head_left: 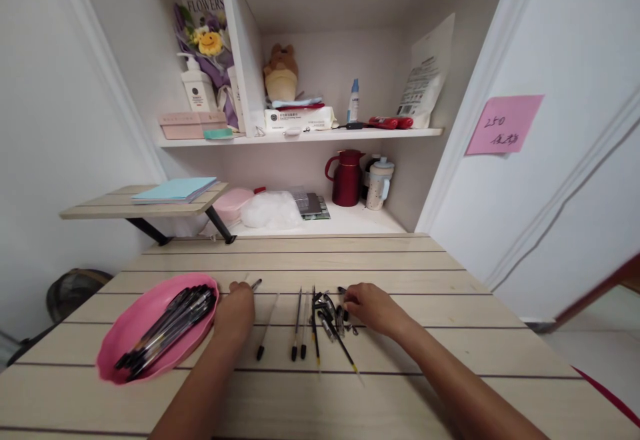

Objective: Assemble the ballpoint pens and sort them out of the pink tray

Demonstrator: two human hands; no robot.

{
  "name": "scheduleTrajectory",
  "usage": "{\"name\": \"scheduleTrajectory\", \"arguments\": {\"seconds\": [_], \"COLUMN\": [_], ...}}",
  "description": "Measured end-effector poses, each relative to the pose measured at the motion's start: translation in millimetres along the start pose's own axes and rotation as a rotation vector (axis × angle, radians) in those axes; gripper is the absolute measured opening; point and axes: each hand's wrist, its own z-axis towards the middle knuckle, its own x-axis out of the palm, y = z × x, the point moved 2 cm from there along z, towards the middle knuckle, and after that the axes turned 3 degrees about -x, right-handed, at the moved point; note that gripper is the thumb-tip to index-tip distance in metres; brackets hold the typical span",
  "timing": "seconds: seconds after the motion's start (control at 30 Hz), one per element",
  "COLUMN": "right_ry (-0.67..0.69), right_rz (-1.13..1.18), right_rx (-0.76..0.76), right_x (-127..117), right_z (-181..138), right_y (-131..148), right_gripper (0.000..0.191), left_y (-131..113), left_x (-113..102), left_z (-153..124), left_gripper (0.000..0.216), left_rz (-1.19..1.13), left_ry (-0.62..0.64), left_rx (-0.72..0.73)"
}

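Near left: pink bowl (143,310) with bundled pens (170,327). Near centre: 2 dark refills (340,341), yellow-ended, by a pile of small pen parts (327,307). Left hand (236,310) beside bowl, pen piece (257,285) poking out past it; finger grip hidden, can't tell. Right hand (373,307) at pile's right edge, fingers curled, grasp unclear. Step looks like handling pen pieces; next move probably calls for a fine pinch. Far: red jug (347,179).

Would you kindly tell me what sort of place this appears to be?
It looks like a personal desk area, perhaps in a bedroom or dormitory: there is a wood-look desk, and the white shelves behind it hold household things, including a plush toy.
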Motion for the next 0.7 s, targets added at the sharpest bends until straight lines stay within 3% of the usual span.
{"name": "scheduleTrajectory", "arguments": {"seconds": [0.17, 0.5, 0.7], "right_ry": [0.012, 0.008, -0.114], "right_rz": [0.003, -0.005, 0.260], "right_rx": [-0.010, -0.001, -0.030], "right_x": [1, 3, 7], "right_z": [0, 0, 1], "right_y": [0, 1, 10], "right_gripper": [0.019, 0.019, 0.016], "left_y": [10, -8, -14], "left_x": [2, 12, 10], "left_z": [5, -4, -12], "left_gripper": [0.029, 0.013, 0.010], "left_rz": [-0.031, -0.222, -0.361], "left_ry": [0.035, 0.118, 0.108], "left_rx": [0.008, 0.131, 0.193]}}
